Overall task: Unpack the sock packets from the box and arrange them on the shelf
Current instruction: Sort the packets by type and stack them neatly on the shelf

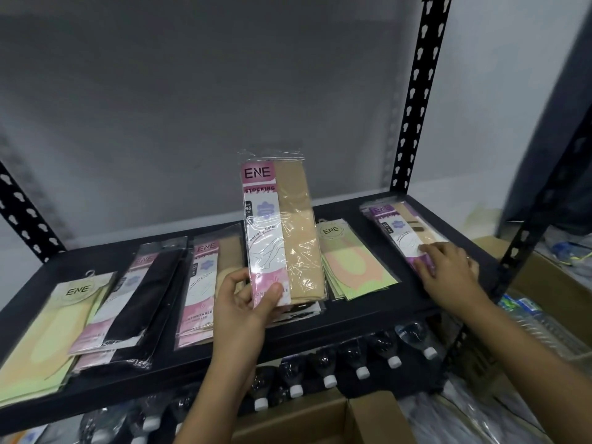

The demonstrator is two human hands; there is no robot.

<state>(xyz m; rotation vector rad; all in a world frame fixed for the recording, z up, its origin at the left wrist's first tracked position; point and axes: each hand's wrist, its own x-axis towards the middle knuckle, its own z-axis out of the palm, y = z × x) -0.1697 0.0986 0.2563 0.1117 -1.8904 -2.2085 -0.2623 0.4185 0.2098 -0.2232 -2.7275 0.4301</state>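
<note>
Our left hand (243,302) pinches the pink-labelled clear packet of beige stockings (282,225) upright; our right hand (448,267) rests, fingers straight, on the purple-labelled packet (400,229), right end of the black metal shelf (368,310).

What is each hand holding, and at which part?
The left hand holds the pink packet upright by its bottom end, with the thumb on the front. The right hand holds nothing; its fingers rest on the purple packet.
</note>
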